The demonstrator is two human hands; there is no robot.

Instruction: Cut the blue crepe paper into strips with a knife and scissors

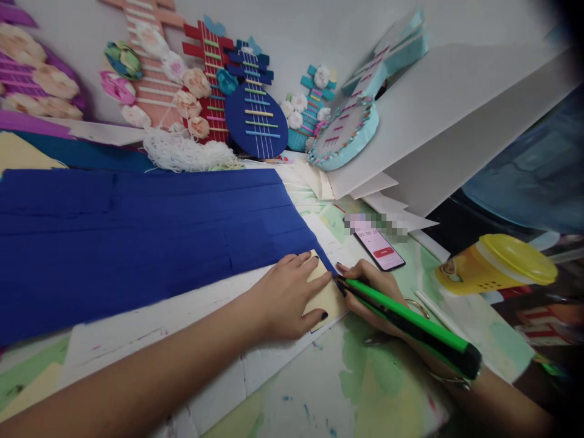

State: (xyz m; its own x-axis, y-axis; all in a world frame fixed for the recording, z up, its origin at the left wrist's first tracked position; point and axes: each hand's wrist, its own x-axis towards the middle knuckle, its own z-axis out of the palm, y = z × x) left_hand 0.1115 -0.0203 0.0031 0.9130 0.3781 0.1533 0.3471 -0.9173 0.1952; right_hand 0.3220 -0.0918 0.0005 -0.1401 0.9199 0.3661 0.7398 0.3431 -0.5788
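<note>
My left hand (287,298) lies with fingers spread over a pale yellow card (335,299), pressing it down. A wide blue sheet (150,234) with crease lines extends left from the card; its narrow right end shows past the card's edge. In my right hand (376,286) is a green utility knife (410,319), its front end at the blue strip beside the card. The blade tip is too small to make out. Under the card and blue sheet is a white board (182,316) with cut marks.
A phone (381,246) showing a timer lies beyond my right hand. At right, a yellow-lidded cup (495,264) is tilted in view. Along the back stand several decorated paper instruments, including a blue lute (256,121), with white string (187,152) before them. Large white sheets (438,115) lean at back right.
</note>
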